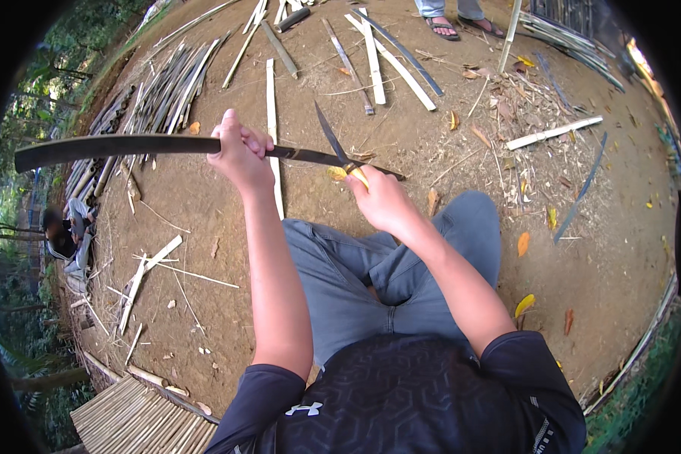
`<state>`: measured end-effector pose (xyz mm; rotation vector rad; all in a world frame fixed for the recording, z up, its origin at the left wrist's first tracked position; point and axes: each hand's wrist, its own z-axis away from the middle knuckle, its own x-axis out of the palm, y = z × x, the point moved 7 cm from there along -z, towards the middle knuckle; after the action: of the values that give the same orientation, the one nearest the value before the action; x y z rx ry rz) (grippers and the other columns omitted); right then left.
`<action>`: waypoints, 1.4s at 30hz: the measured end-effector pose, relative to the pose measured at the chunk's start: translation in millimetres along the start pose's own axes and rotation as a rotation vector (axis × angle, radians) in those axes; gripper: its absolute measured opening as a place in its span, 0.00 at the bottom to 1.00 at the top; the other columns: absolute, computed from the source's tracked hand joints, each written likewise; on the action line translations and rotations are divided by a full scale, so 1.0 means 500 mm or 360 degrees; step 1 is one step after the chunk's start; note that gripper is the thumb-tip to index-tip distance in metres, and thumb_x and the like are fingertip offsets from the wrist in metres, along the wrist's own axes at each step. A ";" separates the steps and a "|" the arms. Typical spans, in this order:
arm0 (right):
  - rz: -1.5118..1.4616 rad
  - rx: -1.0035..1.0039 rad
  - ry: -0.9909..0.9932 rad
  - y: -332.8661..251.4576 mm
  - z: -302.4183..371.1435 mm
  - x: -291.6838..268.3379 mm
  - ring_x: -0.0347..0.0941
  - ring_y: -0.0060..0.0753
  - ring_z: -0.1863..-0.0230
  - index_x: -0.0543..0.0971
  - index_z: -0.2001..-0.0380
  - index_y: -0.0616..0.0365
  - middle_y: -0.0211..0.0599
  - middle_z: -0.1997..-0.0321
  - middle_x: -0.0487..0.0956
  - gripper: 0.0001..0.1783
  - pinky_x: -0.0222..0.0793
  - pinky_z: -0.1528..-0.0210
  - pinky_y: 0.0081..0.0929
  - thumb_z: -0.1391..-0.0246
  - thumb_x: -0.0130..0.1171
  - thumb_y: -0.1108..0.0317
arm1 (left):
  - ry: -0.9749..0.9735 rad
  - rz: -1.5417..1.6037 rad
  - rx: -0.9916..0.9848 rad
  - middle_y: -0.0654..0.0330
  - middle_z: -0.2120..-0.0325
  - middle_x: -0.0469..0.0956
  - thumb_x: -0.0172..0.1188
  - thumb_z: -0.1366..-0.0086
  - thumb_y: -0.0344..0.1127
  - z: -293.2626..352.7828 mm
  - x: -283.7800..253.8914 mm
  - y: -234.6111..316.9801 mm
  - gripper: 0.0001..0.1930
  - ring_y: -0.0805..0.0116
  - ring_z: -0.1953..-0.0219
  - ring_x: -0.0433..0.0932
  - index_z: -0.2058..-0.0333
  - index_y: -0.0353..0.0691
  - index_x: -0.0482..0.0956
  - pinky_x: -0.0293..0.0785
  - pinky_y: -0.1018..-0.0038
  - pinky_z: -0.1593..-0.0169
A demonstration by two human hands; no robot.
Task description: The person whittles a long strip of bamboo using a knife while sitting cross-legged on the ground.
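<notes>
Across my front lies a long dark bamboo strip [129, 144], its broad end reaching out to the left and its thin end past my right hand. My left hand [242, 151] is closed around it near the middle, thumb raised along the top. In my right hand [378, 198] is a knife [330, 135] with a yellowish handle, its dark pointed blade slanting up and away to the left. The blade's base meets or crosses the strip close to my right fingers; whether it cuts in cannot be made out.
Split bamboo strips [174, 91] are heaped at the far left, and pale slats [372, 60] lie ahead. Another person's sandaled feet [443, 29] stand at the far side. Someone sits at the left edge [72, 231]. A bamboo slat platform [140, 416] is at the lower left.
</notes>
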<state>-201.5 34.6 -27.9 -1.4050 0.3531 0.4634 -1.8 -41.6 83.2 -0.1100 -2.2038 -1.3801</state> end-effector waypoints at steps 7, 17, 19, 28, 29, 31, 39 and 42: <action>0.0417 0.0093 -0.0120 0.014 0.021 -0.021 0.78 0.61 0.62 0.74 0.60 0.66 0.59 0.68 0.80 0.18 0.73 0.58 0.49 0.38 0.49 0.59 | -0.0141 -0.0060 -0.0047 0.66 0.93 0.57 0.53 0.35 0.36 0.021 0.032 -0.001 0.17 0.75 0.92 0.55 0.82 0.43 0.62 0.57 0.73 0.85; 0.0291 0.0052 -0.0077 0.001 0.040 -0.004 0.78 0.62 0.64 0.71 0.61 0.70 0.63 0.70 0.78 0.17 0.73 0.61 0.52 0.37 0.47 0.61 | -0.0127 -0.0039 -0.0052 0.66 0.93 0.57 0.54 0.35 0.35 0.020 0.039 0.000 0.17 0.75 0.92 0.54 0.83 0.43 0.62 0.56 0.72 0.85; 0.0327 0.0049 0.0063 0.064 0.020 0.007 0.77 0.64 0.64 0.71 0.62 0.70 0.64 0.71 0.78 0.17 0.71 0.61 0.53 0.38 0.49 0.61 | -0.0184 -0.0014 -0.0041 0.66 0.93 0.57 0.54 0.35 0.35 0.020 0.044 -0.003 0.17 0.75 0.92 0.54 0.82 0.43 0.63 0.56 0.72 0.84; 0.0382 0.0182 -0.0021 0.125 0.001 0.040 0.79 0.50 0.73 0.69 0.54 0.69 0.49 0.72 0.80 0.18 0.75 0.70 0.44 0.35 0.44 0.63 | -0.0067 0.0018 -0.0014 0.65 0.93 0.59 0.54 0.35 0.33 0.014 0.037 0.000 0.19 0.75 0.93 0.57 0.85 0.42 0.62 0.58 0.73 0.87; 0.0399 0.0159 -0.0054 0.122 0.000 0.039 0.79 0.50 0.74 0.69 0.53 0.69 0.48 0.72 0.79 0.18 0.75 0.70 0.44 0.35 0.45 0.63 | -0.0097 0.0038 -0.0028 0.65 0.93 0.59 0.54 0.35 0.33 0.010 0.031 -0.001 0.19 0.75 0.93 0.57 0.85 0.42 0.62 0.57 0.73 0.87; 0.0434 0.0116 -0.0115 0.117 -0.002 0.035 0.79 0.48 0.74 0.69 0.53 0.69 0.47 0.73 0.79 0.18 0.75 0.69 0.44 0.35 0.45 0.63 | -0.0159 0.0081 -0.0059 0.65 0.93 0.59 0.54 0.35 0.33 0.007 0.020 -0.005 0.19 0.75 0.93 0.57 0.85 0.42 0.62 0.57 0.73 0.87; 0.0358 0.0277 -0.0099 0.132 -0.007 0.037 0.80 0.50 0.68 0.69 0.56 0.69 0.51 0.70 0.80 0.18 0.76 0.64 0.44 0.36 0.47 0.62 | -0.0178 -0.0001 -0.0102 0.68 0.93 0.56 0.54 0.35 0.38 0.013 0.027 -0.007 0.17 0.77 0.91 0.53 0.83 0.45 0.62 0.56 0.75 0.84; 0.0408 0.0231 -0.0093 0.108 0.002 0.027 0.79 0.54 0.65 0.69 0.56 0.69 0.55 0.68 0.80 0.16 0.75 0.62 0.46 0.37 0.47 0.64 | -0.0237 0.0020 -0.0085 0.67 0.93 0.56 0.54 0.35 0.37 0.011 0.020 -0.006 0.18 0.76 0.92 0.54 0.83 0.44 0.62 0.56 0.74 0.85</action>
<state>-217.3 42.6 -80.5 -1.2077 0.5123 0.6740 -13.4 -40.4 83.6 -0.2534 -2.2824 -1.4670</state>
